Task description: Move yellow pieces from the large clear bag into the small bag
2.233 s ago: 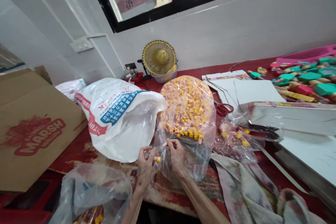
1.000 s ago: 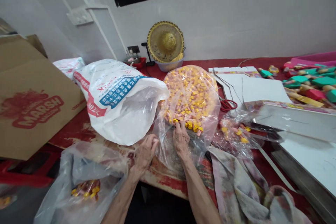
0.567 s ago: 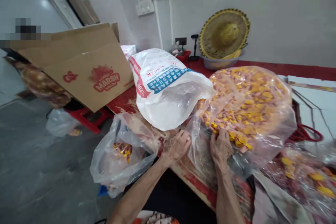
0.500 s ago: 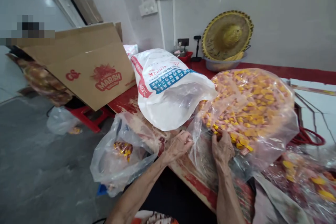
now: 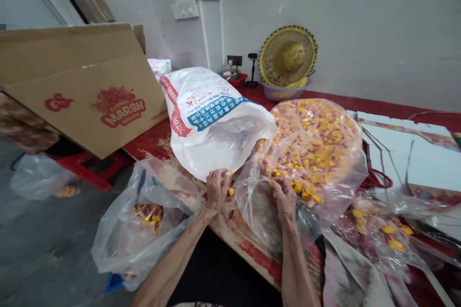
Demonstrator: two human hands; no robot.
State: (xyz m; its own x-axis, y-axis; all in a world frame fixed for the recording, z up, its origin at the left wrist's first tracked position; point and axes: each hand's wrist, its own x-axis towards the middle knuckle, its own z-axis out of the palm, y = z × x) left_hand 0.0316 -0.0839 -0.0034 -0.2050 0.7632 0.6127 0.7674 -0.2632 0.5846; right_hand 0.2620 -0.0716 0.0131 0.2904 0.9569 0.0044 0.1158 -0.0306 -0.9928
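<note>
The clear bag (image 5: 324,153) lies on its side on the red table (image 5: 151,141). Its long axis runs from the table's near edge away toward the wall. The full, rounded end points at the wall and the slack, open mouth points back at the person. It is packed with little pink pieces (image 5: 309,139) with yellow caps, heaped toward the far end and thinning out toward the mouth.

The right hand (image 5: 284,197) reaches into that mouth, palm down. Its fingers are bent and close together, with the tips at the near edge of the heap; whether they grip a piece cannot be told. The left hand (image 5: 217,187) is just outside the bag, to the left of its mouth. Its fingers are curled together around a few of the same pieces, and yellow caps show past the fingertips.

A white sack (image 5: 212,120) with a blue label and a red stripe lies touching the clear bag's left side, its mouth also toward the near edge. A smaller plastic bag (image 5: 144,220) hangs off the table edge below the left forearm, holding a small clump of pieces. A cardboard box (image 5: 82,91) stands left of the sack. A straw hat (image 5: 287,55) leans on the wall behind. Red-handled scissors (image 5: 376,180) show past the clear bag's right side.
</note>
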